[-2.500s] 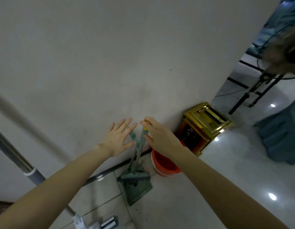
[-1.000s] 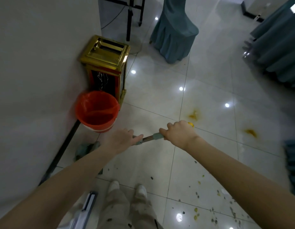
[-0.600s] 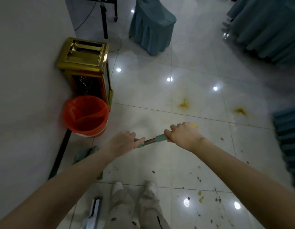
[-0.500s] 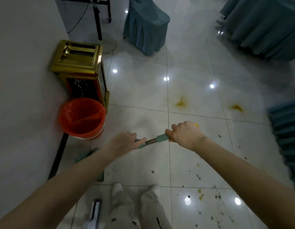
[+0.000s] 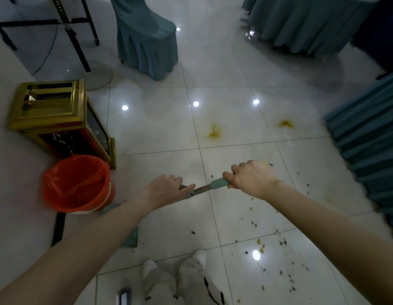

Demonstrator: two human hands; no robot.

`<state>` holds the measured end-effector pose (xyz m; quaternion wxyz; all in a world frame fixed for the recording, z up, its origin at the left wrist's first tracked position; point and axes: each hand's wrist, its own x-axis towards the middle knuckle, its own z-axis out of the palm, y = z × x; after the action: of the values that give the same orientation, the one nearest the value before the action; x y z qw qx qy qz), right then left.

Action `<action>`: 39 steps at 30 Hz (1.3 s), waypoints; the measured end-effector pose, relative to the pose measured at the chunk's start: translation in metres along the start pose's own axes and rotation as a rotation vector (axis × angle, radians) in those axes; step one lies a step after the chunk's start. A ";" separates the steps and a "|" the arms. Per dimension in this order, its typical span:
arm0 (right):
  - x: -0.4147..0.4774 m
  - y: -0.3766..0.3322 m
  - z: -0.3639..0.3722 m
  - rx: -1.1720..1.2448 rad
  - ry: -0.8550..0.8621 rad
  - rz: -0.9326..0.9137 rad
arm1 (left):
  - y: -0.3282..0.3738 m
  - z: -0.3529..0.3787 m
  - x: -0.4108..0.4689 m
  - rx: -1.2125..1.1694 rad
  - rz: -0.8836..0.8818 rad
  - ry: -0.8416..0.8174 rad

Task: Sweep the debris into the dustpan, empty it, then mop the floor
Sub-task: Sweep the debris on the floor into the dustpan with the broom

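Though apart, both hands point(image 5: 167, 190) point(image 5: 250, 179) tight round handle point(image 5: 203, 189).

We record a long handle point(image 5: 203, 188), a bare metal shaft with a teal sleeve, held almost level above the floor point(image 5: 160, 128). The left hand point(image 5: 167, 190) grips the shaft, and the right hand point(image 5: 250, 178) grips the teal sleeve. A teal head point(image 5: 131, 237) sits on the tiles beneath the left forearm. It is mostly hidden, so we cannot tell broom from dustpan. Debris point(image 5: 281, 243), made up of dark specks and small yellow bits, lies scattered across the glossy white tiles at lower right. Two yellow-orange stains point(image 5: 214, 133) mark tiles farther out, well apart from each other.
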<state>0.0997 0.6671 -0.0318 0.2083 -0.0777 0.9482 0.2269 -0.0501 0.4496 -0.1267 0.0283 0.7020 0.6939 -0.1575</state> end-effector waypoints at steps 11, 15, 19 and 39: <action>-0.112 0.059 0.102 0.193 -0.211 0.422 | -0.057 0.032 -0.077 -0.005 -0.429 -0.118; -0.107 0.053 0.109 0.210 -0.243 0.499 | -0.050 0.022 -0.072 -0.056 -0.410 -0.018; -0.089 0.023 0.104 0.225 -0.221 0.502 | -0.041 0.022 -0.084 -0.066 -0.401 -0.090; 0.058 -0.139 0.059 0.207 -0.063 0.036 | 0.115 0.032 -0.241 -0.231 -0.860 0.144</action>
<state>0.1019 0.5681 -0.1601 0.2409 -0.0313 0.9608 0.1336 0.0608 0.2048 -0.1147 -0.0099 0.3514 0.9358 -0.0276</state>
